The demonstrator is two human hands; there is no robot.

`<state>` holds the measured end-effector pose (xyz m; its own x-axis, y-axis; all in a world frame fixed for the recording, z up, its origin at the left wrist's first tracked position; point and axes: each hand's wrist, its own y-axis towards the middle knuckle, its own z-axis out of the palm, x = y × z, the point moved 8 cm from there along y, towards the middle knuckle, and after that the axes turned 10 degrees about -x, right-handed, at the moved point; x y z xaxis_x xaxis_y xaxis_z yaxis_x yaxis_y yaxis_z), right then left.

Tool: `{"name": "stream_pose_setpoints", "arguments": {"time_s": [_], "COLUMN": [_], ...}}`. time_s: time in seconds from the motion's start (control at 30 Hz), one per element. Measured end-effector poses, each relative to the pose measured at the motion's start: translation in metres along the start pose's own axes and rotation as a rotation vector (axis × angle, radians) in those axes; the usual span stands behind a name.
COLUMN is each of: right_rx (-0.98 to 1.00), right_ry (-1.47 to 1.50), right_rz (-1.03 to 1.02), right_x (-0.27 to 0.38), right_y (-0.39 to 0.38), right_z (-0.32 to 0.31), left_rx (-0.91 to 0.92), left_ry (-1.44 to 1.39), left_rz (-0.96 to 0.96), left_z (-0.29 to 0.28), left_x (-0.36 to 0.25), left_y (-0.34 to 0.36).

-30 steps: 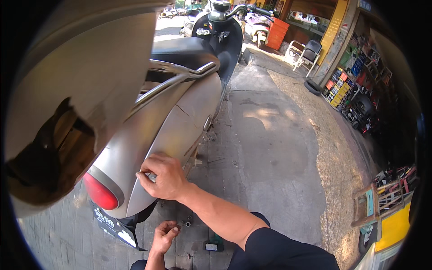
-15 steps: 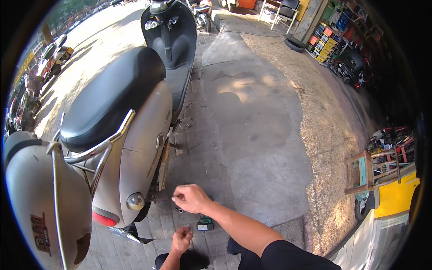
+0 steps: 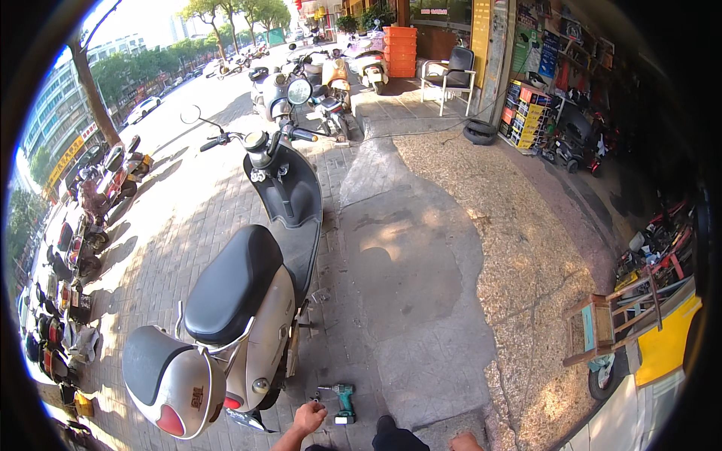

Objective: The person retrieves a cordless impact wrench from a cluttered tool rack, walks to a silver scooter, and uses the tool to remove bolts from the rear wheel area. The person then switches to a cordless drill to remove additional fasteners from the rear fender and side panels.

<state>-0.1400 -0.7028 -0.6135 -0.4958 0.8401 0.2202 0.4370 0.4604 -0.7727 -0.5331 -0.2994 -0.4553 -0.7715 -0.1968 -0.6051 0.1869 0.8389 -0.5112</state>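
At the lower edge, my left hand point(image 3: 310, 416) is closed with its fingers curled together; what they hold, if anything, is too small to make out. Just right of it, a green cordless power drill point(image 3: 344, 402) lies on the paving with its bit pointing left. My right hand point(image 3: 465, 442) is at the bottom edge, right of my dark-trousered leg, mostly cut off, so its fingers are hidden. Left of my hands stands a silver electric scooter point(image 3: 259, 331) with a black seat and a rear top box point(image 3: 177, 391).
A wooden stool point(image 3: 590, 327) stands at the right beside a yellow panel point(image 3: 665, 331). Farther off are a tyre point(image 3: 480, 132), an armchair point(image 3: 455, 71) and stacked orange crates point(image 3: 400, 52). Parked scooters point(image 3: 79, 248) line the left side.
The view has tilted up, showing the street and shopfront. My right hand has drawn back from near the scooter's rear to the lower right. My left hand stays low beside the drill.
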Motion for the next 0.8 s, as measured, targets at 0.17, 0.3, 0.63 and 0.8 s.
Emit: {"name": "stream_pose_setpoints", "arguments": {"time_s": [0.17,0.3,0.63,0.8], "right_rx": [-0.160,-0.212,-0.318,-0.305], "right_ry": [0.709,0.993,0.704,0.996], "right_rz": [0.241,0.202,-0.085,0.145], "right_x": [-0.027,0.042,0.152,0.064], "right_y": [0.011,-0.024,0.062,0.076], "right_z": [-0.077,-0.171,-0.426,-0.470], "left_rx": [-0.142,-0.124,-0.002,0.037], "left_ry": [-0.119,-0.037,0.082,0.075], "left_rz": [0.000,-0.085,-0.306,-0.058], "left_z": [-0.024,-0.014,0.064,0.081], "left_x": [-0.064,-0.069,-0.138,-0.375], "left_y": [0.017,0.029,0.104,0.182]}}
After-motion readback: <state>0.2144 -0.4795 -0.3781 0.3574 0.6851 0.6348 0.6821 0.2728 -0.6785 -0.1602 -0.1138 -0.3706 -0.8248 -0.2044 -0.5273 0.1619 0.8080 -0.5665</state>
